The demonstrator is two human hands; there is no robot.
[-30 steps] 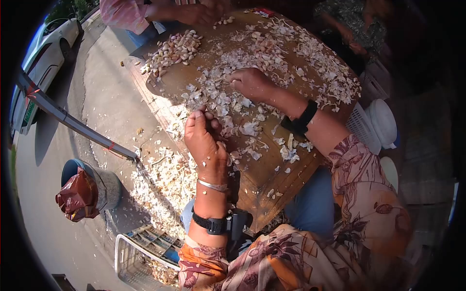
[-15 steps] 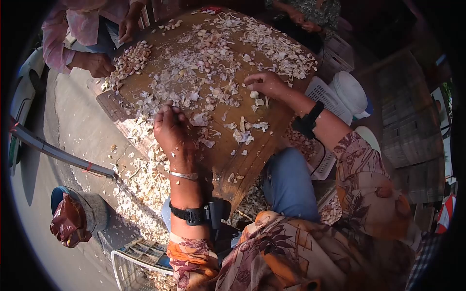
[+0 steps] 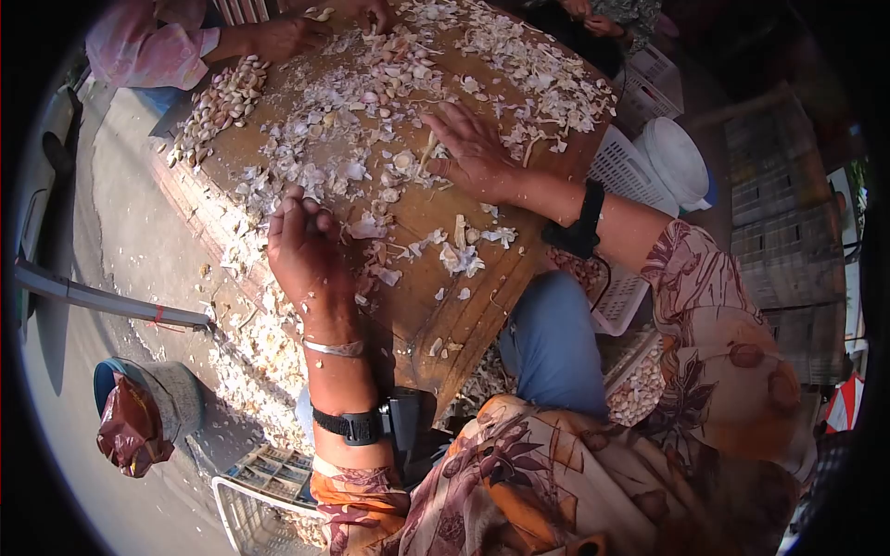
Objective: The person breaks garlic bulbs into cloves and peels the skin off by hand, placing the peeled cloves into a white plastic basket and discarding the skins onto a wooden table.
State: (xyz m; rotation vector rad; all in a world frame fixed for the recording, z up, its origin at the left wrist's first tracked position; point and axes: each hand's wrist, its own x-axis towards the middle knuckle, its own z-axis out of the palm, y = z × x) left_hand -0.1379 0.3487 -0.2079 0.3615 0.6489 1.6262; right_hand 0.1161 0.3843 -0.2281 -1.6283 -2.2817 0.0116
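My left hand (image 3: 304,241) is held over the left side of the wooden table (image 3: 422,320). Its fingers are curled in, and whatever they may hold is hidden. Further right, my right hand (image 3: 475,156) lies open, palm down, with its fingers spread at the edge of the loose garlic cloves and skins (image 3: 400,165). Papery garlic skins (image 3: 320,162) are scattered between and beyond both hands. A small clump of skins (image 3: 461,258) lies nearer to me, below the right hand.
Across the table a person's hand (image 3: 292,39) is near a heap of garlic cloves (image 3: 222,107). Another person's hands (image 3: 603,23) show at the far right. White baskets (image 3: 630,171) and a white bucket (image 3: 669,162) stand at right; a bucket (image 3: 171,398) with a brown bag stands at left.
My right hand has moved left and its fingers have spread over the garlic pieces. My left hand has shifted slightly left. The person opposite has reached farther over the table.
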